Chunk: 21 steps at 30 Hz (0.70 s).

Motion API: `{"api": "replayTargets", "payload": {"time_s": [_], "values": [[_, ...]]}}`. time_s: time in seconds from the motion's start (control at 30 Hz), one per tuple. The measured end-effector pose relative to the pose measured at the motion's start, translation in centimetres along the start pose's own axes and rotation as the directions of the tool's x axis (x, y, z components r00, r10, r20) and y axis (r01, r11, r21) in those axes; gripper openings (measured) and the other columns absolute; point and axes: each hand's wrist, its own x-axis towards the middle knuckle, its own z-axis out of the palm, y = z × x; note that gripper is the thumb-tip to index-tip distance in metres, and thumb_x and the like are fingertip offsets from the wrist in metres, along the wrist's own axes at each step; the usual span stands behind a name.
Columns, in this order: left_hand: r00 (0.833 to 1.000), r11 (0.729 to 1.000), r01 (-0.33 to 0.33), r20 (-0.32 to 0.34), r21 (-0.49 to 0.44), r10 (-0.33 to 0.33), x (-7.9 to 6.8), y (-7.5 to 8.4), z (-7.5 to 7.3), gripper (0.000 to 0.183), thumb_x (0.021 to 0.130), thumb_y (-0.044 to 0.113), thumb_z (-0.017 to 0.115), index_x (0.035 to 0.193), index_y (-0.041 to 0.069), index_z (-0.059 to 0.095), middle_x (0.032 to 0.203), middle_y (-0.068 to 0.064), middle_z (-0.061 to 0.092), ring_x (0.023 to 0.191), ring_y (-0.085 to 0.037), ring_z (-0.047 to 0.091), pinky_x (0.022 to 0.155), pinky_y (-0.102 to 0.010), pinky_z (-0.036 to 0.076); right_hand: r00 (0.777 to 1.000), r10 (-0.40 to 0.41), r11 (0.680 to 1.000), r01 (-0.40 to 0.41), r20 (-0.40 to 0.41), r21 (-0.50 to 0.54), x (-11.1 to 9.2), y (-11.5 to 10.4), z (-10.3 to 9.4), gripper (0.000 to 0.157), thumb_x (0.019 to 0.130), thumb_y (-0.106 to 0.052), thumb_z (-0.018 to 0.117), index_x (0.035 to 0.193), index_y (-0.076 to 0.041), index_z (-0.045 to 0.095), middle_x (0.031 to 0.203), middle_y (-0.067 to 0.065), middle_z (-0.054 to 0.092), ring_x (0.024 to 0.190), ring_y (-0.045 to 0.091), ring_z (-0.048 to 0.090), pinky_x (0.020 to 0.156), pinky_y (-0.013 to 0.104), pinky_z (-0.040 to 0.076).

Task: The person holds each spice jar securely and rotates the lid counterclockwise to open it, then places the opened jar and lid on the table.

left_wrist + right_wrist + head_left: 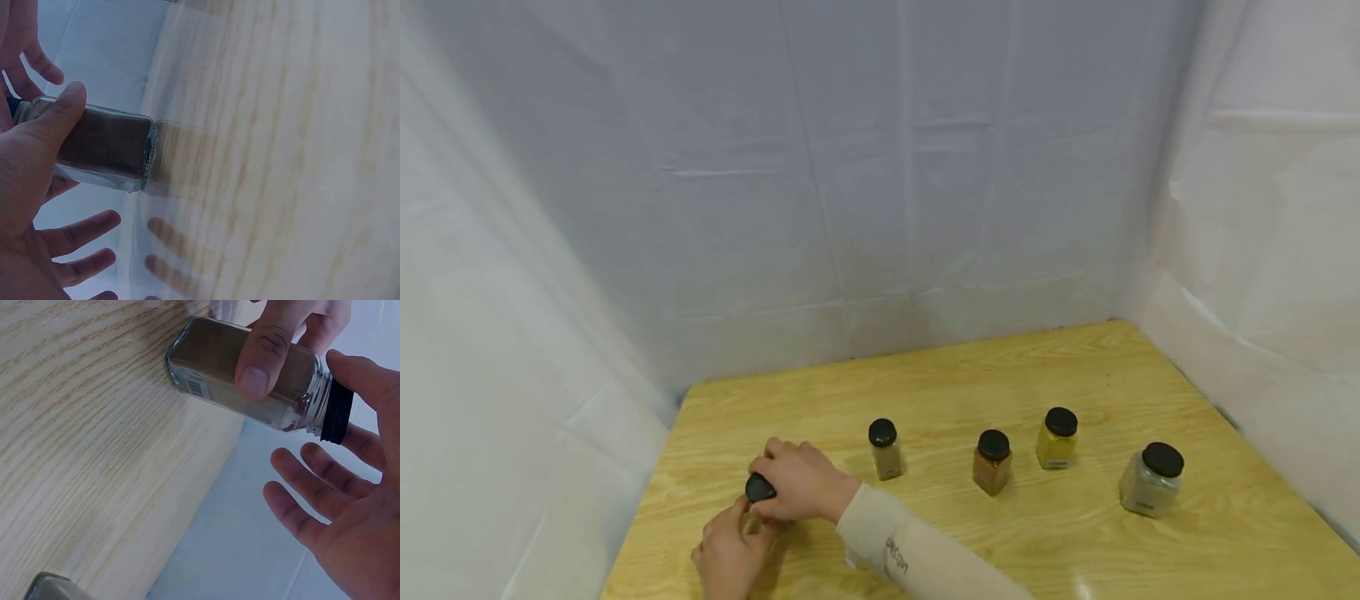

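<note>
A square glass spice jar (212,353) of brown powder stands on the wooden table, its base meeting its own reflection in the left wrist view. My left hand (730,550) grips the jar's body, thumb across one face, the other fingers spread below. Around the black lid (338,412), the thumb and index finger of my right hand (801,479) pinch the rim, while its remaining fingers stay extended. Glass threads show beneath the lid in the right wrist view. From the head view, both hands cover most of the jar.
Right of my hands stand a slim jar (887,460) of pale brown powder, an orange-brown jar (991,472), a yellow jar (1056,446) and a wider greyish jar (1146,487), all black-lidded. White sheets (865,208) enclose the wooden table (1000,550) at the back and sides.
</note>
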Motion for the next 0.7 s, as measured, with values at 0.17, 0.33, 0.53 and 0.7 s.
{"api": "replayTargets", "payload": {"time_s": [0.17, 0.33, 0.53, 0.7], "values": [[1.000, 1.000, -0.004, -0.018, -0.002, 0.004, -0.15, 0.05, -0.01, 0.091, 0.086, 0.073, 0.072, 0.144, 0.003, 0.061, 0.146, -0.032, 0.058, 0.135, -0.055, 0.047, 0.100, -0.076, 0.032, 1.000, -0.002, 1.000, 0.003, -0.023, 0.018, -0.23, 0.05, -0.17, 0.045, 0.098, -0.053, 0.070, 0.135, -0.028, 0.068, 0.112, -0.007, 0.057, 0.089, 0.002, 0.049, 0.075, 0.018, 0.039], [1.000, 1.000, 0.003, -0.013, -0.011, -0.003, -0.18, 0.11, -0.01, 0.083, 0.088, 0.064, 0.076, 0.144, 0.005, 0.061, 0.147, -0.030, 0.058, 0.136, -0.055, 0.046, 0.101, -0.075, 0.031, 0.999, -0.018, 0.999, 0.019, -0.036, 0.037, -0.43, 0.34, -0.03, 0.046, 0.098, -0.050, 0.072, 0.137, -0.026, 0.067, 0.110, -0.008, 0.059, 0.088, 0.002, 0.048, 0.075, 0.018, 0.037], [0.999, 1.000, 0.018, 0.031, -0.017, -0.018, -0.03, 0.11, -0.11, 0.080, 0.092, 0.058, 0.074, 0.148, 0.004, 0.057, 0.150, -0.028, 0.056, 0.139, -0.055, 0.041, 0.103, -0.076, 0.028, 0.999, -0.022, 0.998, 0.025, -0.037, 0.065, -0.71, 0.59, -0.08, 0.050, 0.097, -0.050, 0.073, 0.140, -0.026, 0.065, 0.112, -0.007, 0.061, 0.088, 0.003, 0.048, 0.075, 0.019, 0.037], [0.999, 1.000, 0.022, 0.041, -0.015, -0.022, 0.05, 0.07, -0.12, 0.092, 0.087, 0.071, 0.073, 0.148, 0.003, 0.056, 0.149, -0.028, 0.057, 0.139, -0.056, 0.042, 0.103, -0.076, 0.029, 0.999, -0.027, 0.999, 0.029, -0.043, 0.045, -0.89, 0.65, -0.22, 0.050, 0.098, -0.050, 0.072, 0.141, -0.027, 0.064, 0.115, -0.007, 0.063, 0.090, 0.003, 0.050, 0.078, 0.020, 0.040]]}}
